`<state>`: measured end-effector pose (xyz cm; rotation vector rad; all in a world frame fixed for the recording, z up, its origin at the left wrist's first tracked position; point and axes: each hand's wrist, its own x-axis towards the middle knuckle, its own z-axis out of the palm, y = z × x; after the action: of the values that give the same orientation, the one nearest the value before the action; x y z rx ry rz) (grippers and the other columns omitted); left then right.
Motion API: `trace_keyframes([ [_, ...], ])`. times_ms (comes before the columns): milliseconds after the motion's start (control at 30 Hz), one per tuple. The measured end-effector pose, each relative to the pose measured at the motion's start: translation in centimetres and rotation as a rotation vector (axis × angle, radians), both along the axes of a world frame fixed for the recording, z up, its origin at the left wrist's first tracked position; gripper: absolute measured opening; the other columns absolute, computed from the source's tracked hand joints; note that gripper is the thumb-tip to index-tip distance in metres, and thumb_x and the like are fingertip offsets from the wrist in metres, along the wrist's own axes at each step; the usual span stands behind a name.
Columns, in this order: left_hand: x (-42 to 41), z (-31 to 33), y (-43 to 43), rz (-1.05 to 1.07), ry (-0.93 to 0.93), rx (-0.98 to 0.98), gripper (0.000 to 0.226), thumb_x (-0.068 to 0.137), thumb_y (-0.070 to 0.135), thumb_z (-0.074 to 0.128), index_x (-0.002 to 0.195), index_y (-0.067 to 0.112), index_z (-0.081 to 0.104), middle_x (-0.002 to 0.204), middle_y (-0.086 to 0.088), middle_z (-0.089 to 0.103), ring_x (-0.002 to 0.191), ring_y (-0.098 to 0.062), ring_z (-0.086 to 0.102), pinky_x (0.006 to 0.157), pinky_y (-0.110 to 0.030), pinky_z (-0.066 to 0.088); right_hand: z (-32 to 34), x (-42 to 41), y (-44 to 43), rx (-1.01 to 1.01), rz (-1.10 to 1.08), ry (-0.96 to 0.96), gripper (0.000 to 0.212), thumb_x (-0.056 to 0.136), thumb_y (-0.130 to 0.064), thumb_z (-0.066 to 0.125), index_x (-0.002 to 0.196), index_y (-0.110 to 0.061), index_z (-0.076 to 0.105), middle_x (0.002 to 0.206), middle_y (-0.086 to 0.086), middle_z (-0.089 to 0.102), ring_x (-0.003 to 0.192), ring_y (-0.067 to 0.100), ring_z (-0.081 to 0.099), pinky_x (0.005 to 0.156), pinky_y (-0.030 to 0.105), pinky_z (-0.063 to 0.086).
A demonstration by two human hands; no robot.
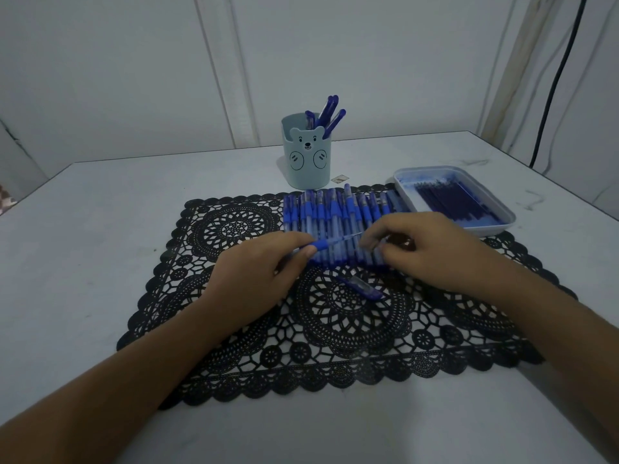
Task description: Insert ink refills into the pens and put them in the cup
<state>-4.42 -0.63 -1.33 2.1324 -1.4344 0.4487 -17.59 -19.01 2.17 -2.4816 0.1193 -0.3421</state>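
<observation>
Head view catches us mid-insertion at centre frame. Our left hand grips a pen near its blue grip section, holding it level above the row of pens. Our right hand has its fingertips pinched on what we take to be a thin refill aimed into the barrel, though blur hides the exact contact. A loose cap lies on the black lace mat just below, handy for closing. The tray of refills sits at upper right, near that hand. The bear cup, upper centre, already holds finished pens.
</observation>
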Motion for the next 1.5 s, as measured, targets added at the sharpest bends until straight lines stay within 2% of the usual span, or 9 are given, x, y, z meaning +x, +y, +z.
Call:
trace_keyframes([
  [100, -0.2, 0.1, 0.0, -0.017, -0.011, -0.01, 0.037, 0.091, 0.042, 0.034, 0.103, 0.024, 0.065, 0.074, 0.012, 0.063, 0.064, -0.003, 0.053, 0.05, -0.018, 0.045, 0.0, 0.1, 0.2, 0.168, -0.109, -0.138, 0.017, 0.089, -0.017, 0.05, 0.088, -0.032, 0.059, 0.081, -0.011, 0.063, 0.063, 0.005, 0.056, 0.061, 0.018, 0.048],
  [400, -0.3, 0.1, -0.1, -0.019, -0.023, 0.018, 0.038, 0.091, 0.043, 0.034, 0.105, 0.026, 0.064, 0.078, 0.015, 0.063, 0.064, 0.001, 0.053, 0.051, -0.015, 0.044, -0.7, 0.6, 0.6, 0.263, -0.082, -0.106, 0.012, 0.083, -0.016, 0.063, 0.078, -0.027, 0.063, 0.064, -0.012, 0.056, 0.056, -0.004, 0.051, 0.055, 0.008, 0.042],
  [500, 0.1, 0.0, -0.2, 0.021, 0.016, 0.005, 0.04, 0.091, 0.045, 0.031, 0.106, 0.027, 0.064, 0.073, 0.016, 0.061, 0.058, 0.002, 0.051, 0.05, -0.01, 0.037, -0.2, 0.6, -1.1, 0.427, -0.21, -0.171, 0.014, 0.086, -0.009, 0.057, 0.076, -0.019, 0.059, 0.067, -0.001, 0.057, 0.058, 0.006, 0.052, 0.057, 0.02, 0.047],
  [600, 0.4, -0.2, -0.1, 0.053, 0.048, -0.032, 0.04, 0.09, 0.047, 0.032, 0.105, 0.027, 0.064, 0.071, 0.013, 0.062, 0.06, 0.001, 0.053, 0.049, -0.021, 0.045, 0.1, 0.7, -3.0, 0.599, -0.423, -0.354, 0.016, 0.084, -0.004, 0.054, 0.072, -0.015, 0.055, 0.064, 0.002, 0.054, 0.057, 0.014, 0.047, 0.054, 0.026, 0.041],
  [667, 0.5, -0.3, -0.1, 0.068, 0.053, -0.068, 0.04, 0.089, 0.047, 0.033, 0.102, 0.026, 0.065, 0.069, 0.017, 0.059, 0.059, 0.003, 0.052, 0.048, -0.023, 0.046, 0.1, 0.6, -3.8, 0.494, -0.559, -0.463, 0.012, 0.083, -0.006, 0.053, 0.073, -0.013, 0.054, 0.066, 0.001, 0.053, 0.059, 0.013, 0.047, 0.055, 0.022, 0.04],
  [800, 0.5, -0.2, -0.2, 0.104, 0.085, -0.107, 0.044, 0.087, 0.049, 0.033, 0.101, 0.024, 0.066, 0.068, 0.02, 0.055, 0.058, 0.004, 0.051, 0.049, -0.02, 0.043, -0.9, 0.6, -3.5, -0.061, -0.619, -0.487, 0.003, 0.084, -0.007, 0.055, 0.083, -0.006, 0.054, 0.074, 0.001, 0.051, 0.068, 0.013, 0.046, 0.054, 0.018, 0.029],
  [1100, 0.5, -0.2, -0.2, 0.109, 0.089, -0.09, 0.045, 0.086, 0.05, 0.032, 0.102, 0.024, 0.066, 0.071, 0.02, 0.055, 0.061, 0.006, 0.051, 0.05, -0.018, 0.041, -2.8, 1.4, -2.6, -0.584, -0.487, -0.065, 0.019, 0.089, -0.02, 0.049, 0.1, -0.005, 0.051, 0.099, 0.012, 0.051, 0.089, 0.027, 0.05, 0.073, 0.038, 0.043],
  [1333, 0.6, -0.3, -0.2, 0.093, 0.084, -0.095, 0.044, 0.087, 0.049, 0.034, 0.102, 0.022, 0.066, 0.074, 0.018, 0.058, 0.062, 0.005, 0.053, 0.051, -0.017, 0.042, -1.9, 1.5, -4.6, -0.392, -0.561, -0.191, 0.021, 0.09, -0.018, 0.05, 0.097, -0.002, 0.061, 0.099, 0.014, 0.056, 0.087, 0.027, 0.054, 0.074, 0.032, 0.041],
  [1500, 0.5, -0.2, -0.3, 0.081, 0.079, -0.103, 0.045, 0.087, 0.047, 0.035, 0.101, 0.02, 0.067, 0.073, 0.017, 0.058, 0.061, 0.006, 0.051, 0.05, -0.015, 0.04, -1.8, 1.4, -8.1, -0.359, -0.727, -0.009, 0.02, 0.086, -0.018, 0.053, 0.075, -0.005, 0.063, 0.081, 0.016, 0.059, 0.082, 0.033, 0.056, 0.066, 0.032, 0.04],
])
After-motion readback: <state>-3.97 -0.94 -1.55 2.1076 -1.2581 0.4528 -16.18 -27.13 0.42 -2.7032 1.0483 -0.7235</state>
